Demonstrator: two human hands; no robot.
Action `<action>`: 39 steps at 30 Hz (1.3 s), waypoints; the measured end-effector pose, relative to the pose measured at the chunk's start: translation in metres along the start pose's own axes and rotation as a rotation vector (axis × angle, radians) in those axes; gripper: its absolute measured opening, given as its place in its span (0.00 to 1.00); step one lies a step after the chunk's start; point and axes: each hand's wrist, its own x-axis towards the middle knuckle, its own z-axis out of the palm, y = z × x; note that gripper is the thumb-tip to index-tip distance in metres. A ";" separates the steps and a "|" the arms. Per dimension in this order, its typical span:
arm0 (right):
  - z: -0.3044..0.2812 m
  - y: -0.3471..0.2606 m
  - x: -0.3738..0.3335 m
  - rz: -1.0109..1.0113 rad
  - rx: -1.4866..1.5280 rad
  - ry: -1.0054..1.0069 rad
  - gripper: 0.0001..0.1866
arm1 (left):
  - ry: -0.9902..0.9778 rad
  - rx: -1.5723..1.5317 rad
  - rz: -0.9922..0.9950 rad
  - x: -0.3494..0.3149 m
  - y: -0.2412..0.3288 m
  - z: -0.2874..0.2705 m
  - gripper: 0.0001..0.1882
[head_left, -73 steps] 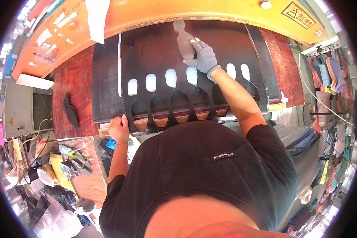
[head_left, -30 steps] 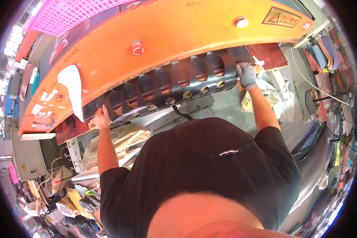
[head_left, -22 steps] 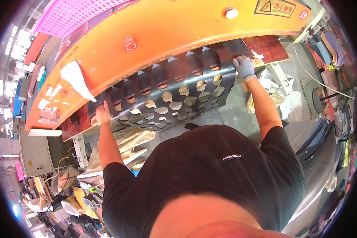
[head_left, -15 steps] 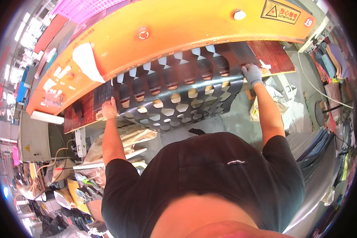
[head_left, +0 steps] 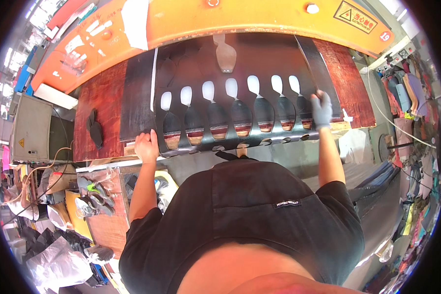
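Observation:
A black sheet [head_left: 272,59] lies over the work board under the orange press. A row of insole-shaped cut-outs crosses it, and its front part bends down over the board's edge. My bare left hand [head_left: 147,146] is closed on the sheet's front left corner. At the right edge my right hand [head_left: 322,110], in a grey glove, has its fingers closed on the sheet; it is slightly blurred. A pale insole shape [head_left: 226,55] shows farther back in the sheet, below the press beam [head_left: 259,22].
The board [head_left: 100,93] is dark red, with black insole pieces [head_left: 95,130] on its left part. A grey cabinet [head_left: 30,130] stands left. Shoes [head_left: 95,198] rest on a lower surface. A standing fan [head_left: 389,147] and stacked sheets [head_left: 372,183] are on the right.
The sheet now lies flatter, with more of its solid rear part showing and fewer rows of holes in sight at the front. The view has shifted, and both hands appear lower in it.

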 end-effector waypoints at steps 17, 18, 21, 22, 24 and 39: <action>0.112 -0.207 -0.061 -0.188 -0.027 -0.595 0.28 | -0.337 -0.067 0.268 -0.060 0.105 -0.045 0.25; 0.112 -0.199 -0.061 -0.190 0.045 -0.560 0.28 | -0.329 -0.089 0.266 -0.063 0.104 -0.043 0.24; 0.111 -0.173 -0.047 0.161 0.615 -0.723 0.23 | -0.328 -0.087 0.264 -0.070 0.100 -0.042 0.25; 0.110 -0.165 -0.036 0.297 0.849 -0.799 0.21 | -0.331 -0.080 0.261 -0.070 0.099 -0.041 0.25; 0.103 -0.152 -0.024 0.565 1.260 -0.826 0.17 | -0.323 -0.090 0.270 -0.069 0.099 -0.040 0.25; 0.078 -0.152 -0.037 -0.211 -0.013 -0.544 0.36 | -0.235 -0.280 0.275 -0.070 0.086 -0.057 0.25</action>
